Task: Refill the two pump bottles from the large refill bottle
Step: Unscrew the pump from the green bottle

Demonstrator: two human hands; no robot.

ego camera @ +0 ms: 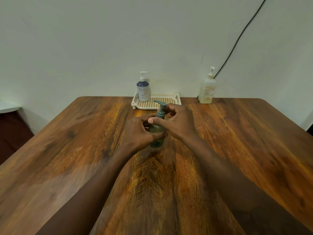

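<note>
Grey-green translucent pump bottle (156, 143): left fingers (146, 117) grip body, right fingers (171, 109) pinch neck.

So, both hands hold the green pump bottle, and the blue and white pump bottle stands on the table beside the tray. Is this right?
Not quite. The head view shows the left hand and right hand on the green pump bottle, but the blue and white pump bottle stands inside the tray, at its left end, not beside it.
</note>
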